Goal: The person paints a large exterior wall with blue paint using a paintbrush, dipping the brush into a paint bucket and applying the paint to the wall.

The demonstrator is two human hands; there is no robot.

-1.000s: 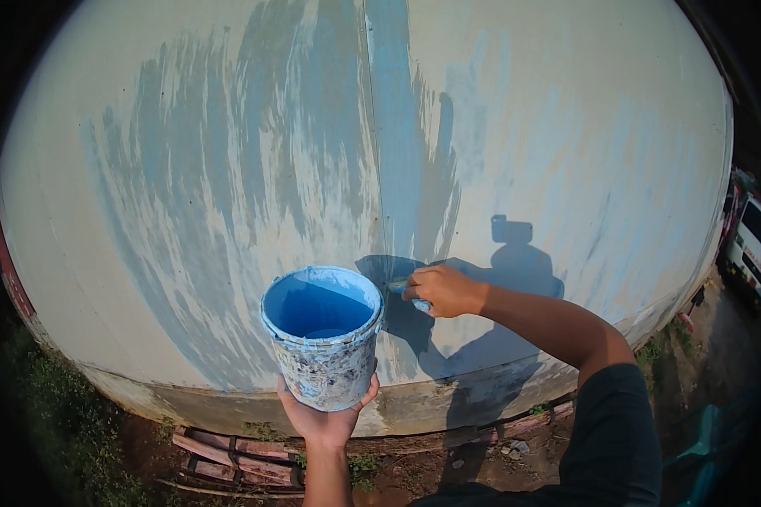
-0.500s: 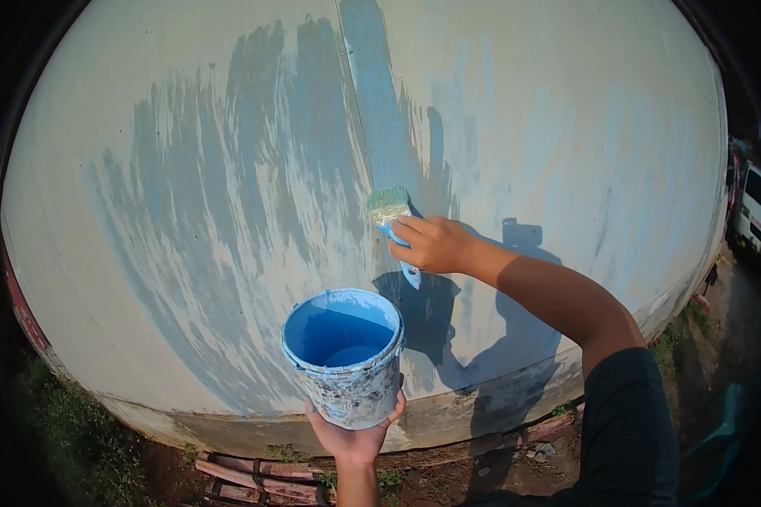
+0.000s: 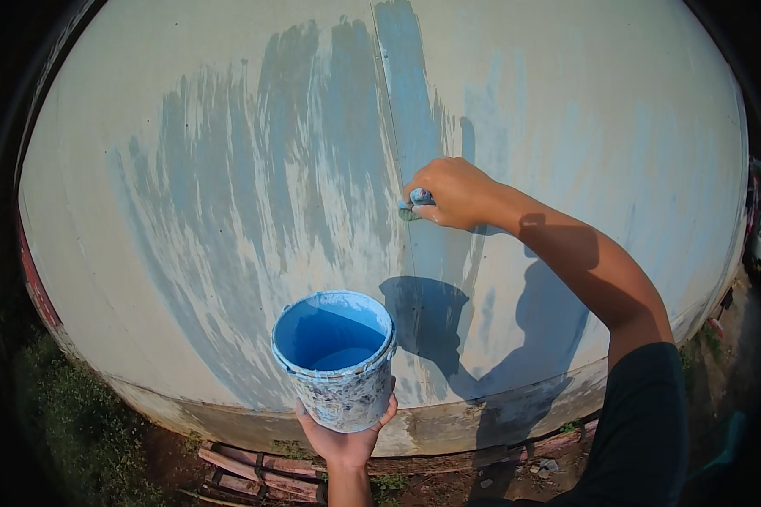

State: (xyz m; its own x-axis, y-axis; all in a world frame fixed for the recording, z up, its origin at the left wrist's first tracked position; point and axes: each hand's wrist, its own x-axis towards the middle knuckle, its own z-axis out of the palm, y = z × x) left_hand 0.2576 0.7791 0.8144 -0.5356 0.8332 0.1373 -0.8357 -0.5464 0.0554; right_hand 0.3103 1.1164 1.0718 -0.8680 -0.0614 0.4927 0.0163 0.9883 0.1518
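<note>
My left hand (image 3: pixel 344 441) holds up a paint bucket (image 3: pixel 340 400) from underneath, fingers spread around its smeared outer wall. Blue paint lies inside, partly in shade. Higher up and to the right, my right hand (image 3: pixel 457 194) is closed around a paintbrush (image 3: pixel 420 198). The end of its handle points toward me, and its bristles, mostly hidden by the hand, meet the pale wall (image 3: pixel 600 68) beside a thin vertical seam. A fresh blue stripe (image 3: pixel 407 93) runs above my right hand along that seam.
Uneven blue-grey strokes (image 3: pixel 199 160) cover the wall's left half, fainter ones its right. My shadow (image 3: pixel 528 338) falls on it. Below its stained base lie wooden planks (image 3: pixel 258 473), bare soil and stones (image 3: pixel 548 466). Grass (image 3: pixel 76 406) grows at the lower left.
The brush has turned from bristles-up to handle toward me, and my right hand has risen slightly. Blue paint now spreads below it along the seam. The bucket stays in my left hand.
</note>
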